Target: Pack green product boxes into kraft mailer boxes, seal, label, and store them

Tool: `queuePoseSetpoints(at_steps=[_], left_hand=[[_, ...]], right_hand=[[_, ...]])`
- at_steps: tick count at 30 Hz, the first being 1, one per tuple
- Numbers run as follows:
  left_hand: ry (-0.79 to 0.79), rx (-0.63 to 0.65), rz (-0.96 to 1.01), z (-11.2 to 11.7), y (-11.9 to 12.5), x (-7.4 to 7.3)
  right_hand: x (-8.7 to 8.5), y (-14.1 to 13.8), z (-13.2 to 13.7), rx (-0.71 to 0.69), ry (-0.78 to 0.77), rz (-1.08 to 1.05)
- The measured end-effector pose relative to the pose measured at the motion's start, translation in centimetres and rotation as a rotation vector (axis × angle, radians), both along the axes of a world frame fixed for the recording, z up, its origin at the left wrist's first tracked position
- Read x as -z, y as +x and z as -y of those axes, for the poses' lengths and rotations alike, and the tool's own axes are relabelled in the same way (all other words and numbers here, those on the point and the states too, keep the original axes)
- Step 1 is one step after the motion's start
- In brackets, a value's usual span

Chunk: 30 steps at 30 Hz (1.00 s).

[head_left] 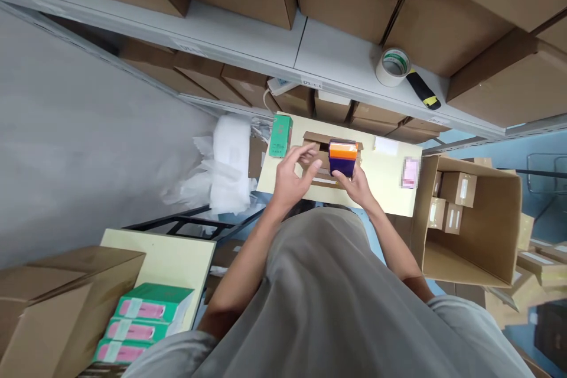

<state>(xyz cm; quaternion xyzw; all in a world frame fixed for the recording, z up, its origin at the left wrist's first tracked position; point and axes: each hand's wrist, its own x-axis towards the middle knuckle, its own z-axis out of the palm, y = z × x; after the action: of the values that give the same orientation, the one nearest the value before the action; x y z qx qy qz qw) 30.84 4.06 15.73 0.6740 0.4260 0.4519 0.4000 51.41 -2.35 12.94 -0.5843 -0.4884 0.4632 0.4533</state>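
My right hand [357, 185] grips an orange and dark purple block, which looks like a tape dispenser [342, 157], with the thumb on its near edge. Beneath it on the pale table [385, 196] sits a small brown cardboard box [325, 179], its flaps standing partly open. Over the left part of this box is my left hand [296, 174], fingers apart and slightly curled, holding nothing. The held block hides much of the box's right side, so I cannot tell what is inside.
A green box [280, 136] stands at the table's left, a pink item [410, 172] at its right. Small boxes lie in a large open carton [469, 260] beside it. Above, a shelf [341, 50] bears cartons, a tape roll [393, 67] and a cutter [424, 90]. Green boxes [142, 310] sit lower left.
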Motion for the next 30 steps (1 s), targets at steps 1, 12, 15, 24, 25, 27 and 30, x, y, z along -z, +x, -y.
queuePoseSetpoints(at_steps=[1,12,15,24,25,27,30], left_hand=[[-0.034,0.005,0.016,-0.6,-0.1,-0.8],[-0.254,0.26,0.011,-4.4,-1.0,-5.0],[-0.248,0.291,-0.003,-4.5,-1.1,-5.2],[-0.288,0.329,-0.011,-4.5,-1.9,-4.1],[-0.269,0.327,-0.026,-4.3,-1.9,-3.9],[-0.224,0.306,-0.066,-3.7,-1.7,-3.6],[-0.199,0.238,-0.093,-2.8,-1.6,-2.9]], right_hand=[[-0.1,0.1,0.4,-0.02,-0.005,0.026],[-1.4,0.4,3.0,-0.182,-0.022,0.191],[-1.2,0.4,3.2,-0.184,-0.018,0.212],[-1.4,1.2,3.3,-0.252,-0.004,0.318],[-1.5,1.4,3.2,-0.265,-0.011,0.332],[-1.7,1.9,3.3,-0.294,-0.03,0.357],[-1.6,2.8,3.8,-0.329,-0.066,0.376]])
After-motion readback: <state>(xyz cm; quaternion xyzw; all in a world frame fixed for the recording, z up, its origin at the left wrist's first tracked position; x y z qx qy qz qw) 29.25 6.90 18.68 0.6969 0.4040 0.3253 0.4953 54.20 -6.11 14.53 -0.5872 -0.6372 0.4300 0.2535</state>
